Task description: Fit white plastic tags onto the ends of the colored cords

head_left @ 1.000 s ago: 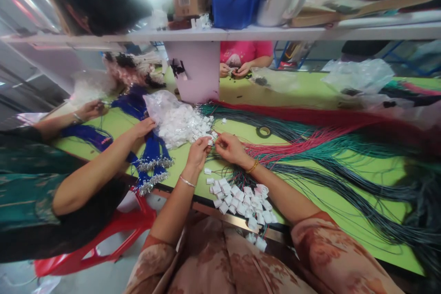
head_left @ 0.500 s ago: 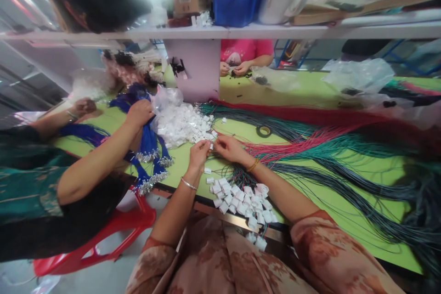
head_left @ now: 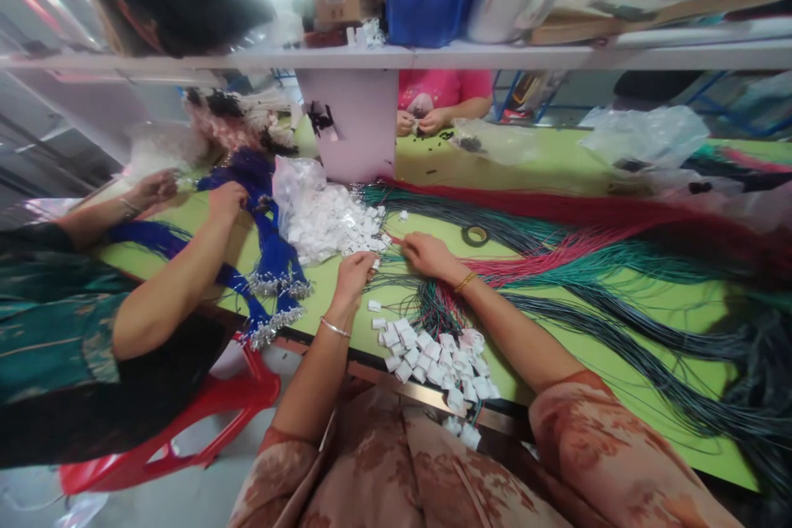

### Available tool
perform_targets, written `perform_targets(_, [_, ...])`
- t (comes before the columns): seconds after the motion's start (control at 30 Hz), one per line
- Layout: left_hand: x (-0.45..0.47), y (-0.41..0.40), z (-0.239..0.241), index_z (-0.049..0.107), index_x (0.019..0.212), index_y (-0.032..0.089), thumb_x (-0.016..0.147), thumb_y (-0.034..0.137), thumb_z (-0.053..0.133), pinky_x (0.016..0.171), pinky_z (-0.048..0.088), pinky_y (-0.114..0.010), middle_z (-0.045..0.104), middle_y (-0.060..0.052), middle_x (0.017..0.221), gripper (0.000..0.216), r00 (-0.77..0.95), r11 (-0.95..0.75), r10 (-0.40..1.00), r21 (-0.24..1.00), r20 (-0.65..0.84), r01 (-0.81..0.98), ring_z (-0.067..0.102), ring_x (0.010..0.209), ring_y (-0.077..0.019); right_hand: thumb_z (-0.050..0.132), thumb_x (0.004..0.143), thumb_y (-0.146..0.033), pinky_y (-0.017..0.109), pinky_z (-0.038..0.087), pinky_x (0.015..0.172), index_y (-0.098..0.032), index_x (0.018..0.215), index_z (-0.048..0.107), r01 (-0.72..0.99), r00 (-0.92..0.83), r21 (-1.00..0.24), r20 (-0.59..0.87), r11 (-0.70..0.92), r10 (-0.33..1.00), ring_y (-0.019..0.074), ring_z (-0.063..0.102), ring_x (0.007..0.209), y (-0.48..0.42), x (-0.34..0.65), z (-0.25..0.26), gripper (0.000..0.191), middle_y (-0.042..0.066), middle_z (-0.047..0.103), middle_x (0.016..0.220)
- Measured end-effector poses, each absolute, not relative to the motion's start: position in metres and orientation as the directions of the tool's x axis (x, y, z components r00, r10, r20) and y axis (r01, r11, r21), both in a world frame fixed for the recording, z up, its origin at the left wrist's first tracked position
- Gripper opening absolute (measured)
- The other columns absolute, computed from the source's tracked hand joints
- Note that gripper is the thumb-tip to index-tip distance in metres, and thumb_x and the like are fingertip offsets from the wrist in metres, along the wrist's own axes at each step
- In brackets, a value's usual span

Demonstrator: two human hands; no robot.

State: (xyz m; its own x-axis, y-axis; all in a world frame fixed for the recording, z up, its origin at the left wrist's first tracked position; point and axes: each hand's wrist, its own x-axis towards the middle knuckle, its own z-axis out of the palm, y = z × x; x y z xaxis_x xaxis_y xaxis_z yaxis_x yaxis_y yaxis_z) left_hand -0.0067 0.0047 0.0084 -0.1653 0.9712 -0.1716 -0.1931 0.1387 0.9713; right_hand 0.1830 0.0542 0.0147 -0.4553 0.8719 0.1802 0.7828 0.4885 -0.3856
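My left hand (head_left: 355,274) is closed in a pinch at the near edge of a heap of small white connectors (head_left: 327,224), with one white piece at its fingertips. My right hand (head_left: 426,254) lies just to the right with curled fingers, on thin wires that fan out from the red and green wire bundles (head_left: 557,256). What its fingers hold is hidden. A cluster of wired white connectors (head_left: 433,359) lies near the table edge between my forearms.
The green table (head_left: 606,363) carries long dark, green and red wires at the right and a tape roll (head_left: 475,235). At the left a co-worker's hand (head_left: 226,200) handles blue wire bundles (head_left: 272,260). Across the table another person's hands (head_left: 421,124) work beside clear plastic bags (head_left: 643,136). A shelf (head_left: 433,58) spans overhead.
My two hands have drawn apart and lowered; the right slid right onto the wires. The co-worker's near hand moved left off the connector bag onto the blue wires.
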Motion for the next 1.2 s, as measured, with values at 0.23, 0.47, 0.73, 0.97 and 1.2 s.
perform_targets(0.23, [0.000,0.004,0.008,0.065,0.078,0.014,0.066,0.027,0.075,0.054,0.037,-0.020,0.065,-0.003,0.073,0.020,-0.098,0.118,0.980,0.903,-0.173,-0.413,0.052,0.059,-0.0075,0.049,0.084,-0.030,0.023,0.032,0.058,-0.015,0.079,0.059,0.517,-0.398,-0.723,0.271,0.458,0.877,0.0115,0.046,0.060,0.060,0.171,0.021,0.019,0.001,0.058,0.068])
perform_targets(0.47, [0.001,0.002,0.005,0.060,0.078,0.015,0.069,0.023,0.074,0.058,0.039,-0.019,0.063,-0.001,0.079,0.019,-0.051,0.079,0.991,0.853,-0.123,-0.516,0.052,0.062,-0.0062,0.054,0.073,-0.027,0.021,0.032,0.056,-0.014,0.073,0.059,0.356,-0.388,-0.832,0.282,0.425,0.877,0.0087,0.041,0.057,0.042,0.156,0.028,0.014,-0.002,0.055,0.064])
perform_targets(0.73, [0.003,0.003,0.005,0.057,0.078,0.015,0.072,0.025,0.075,0.061,0.041,-0.021,0.065,-0.003,0.083,0.021,-0.004,0.085,0.994,0.832,-0.105,-0.548,0.054,0.066,-0.0078,0.051,0.071,-0.028,0.021,0.027,0.052,-0.015,0.065,0.054,0.352,-0.342,-0.880,0.197,0.319,0.919,0.0077,0.033,0.053,0.030,0.166,0.025,0.015,-0.004,0.046,0.056])
perform_targets(0.97, [0.007,-0.001,0.007,0.059,0.080,0.015,0.070,0.027,0.076,0.060,0.040,-0.020,0.066,-0.003,0.084,0.023,-0.016,0.047,0.998,0.857,-0.064,-0.513,0.052,0.064,-0.0073,0.052,0.071,-0.029,0.021,0.026,0.050,-0.015,0.065,0.054,0.407,-0.318,-0.860,0.182,0.307,0.931,0.0080,0.035,0.052,0.032,0.164,0.018,0.015,-0.005,0.045,0.054])
perform_targets(1.2, [0.013,0.001,-0.007,0.059,0.079,0.015,0.069,0.030,0.076,0.057,0.038,-0.020,0.061,0.000,0.071,0.025,-0.100,0.002,0.993,0.883,-0.055,-0.470,0.050,0.058,-0.0069,0.051,0.077,-0.027,0.023,0.030,0.055,-0.016,0.067,0.056,0.456,-0.400,-0.732,0.340,0.506,0.851,0.0103,0.040,0.055,0.024,0.160,0.022,0.016,0.000,0.052,0.060])
